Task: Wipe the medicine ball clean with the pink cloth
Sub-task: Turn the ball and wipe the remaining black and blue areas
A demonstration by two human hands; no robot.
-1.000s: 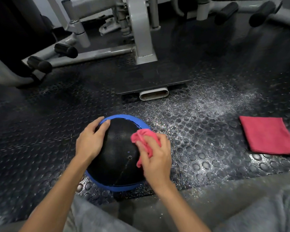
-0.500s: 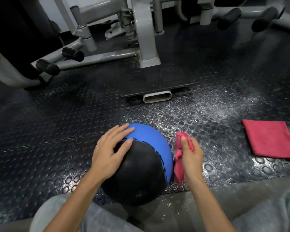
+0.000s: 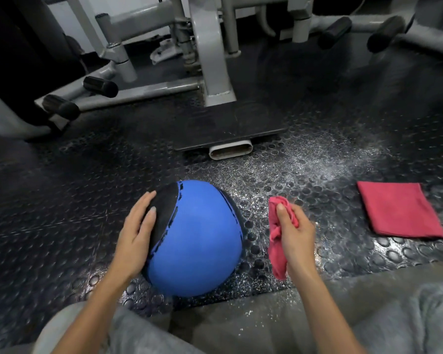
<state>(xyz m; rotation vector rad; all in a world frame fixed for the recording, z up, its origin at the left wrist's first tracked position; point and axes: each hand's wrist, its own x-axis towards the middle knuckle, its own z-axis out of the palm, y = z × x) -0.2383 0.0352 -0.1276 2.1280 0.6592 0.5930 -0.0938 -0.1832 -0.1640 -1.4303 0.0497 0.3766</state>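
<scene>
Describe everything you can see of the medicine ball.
The medicine ball is round, mostly smooth blue, with a black textured panel on its left side. It sits on the studded rubber floor. The left hand rests flat on the black panel; the pink cloth, gripped by the right hand, is clear of it.

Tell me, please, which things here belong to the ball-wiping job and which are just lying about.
In the job:
medicine ball, with the left hand resting on it
pink cloth, bunched in the right hand, off the ball

Lying about:
folded red cloth on the floor
grey gym machine
black padded rollers
</scene>
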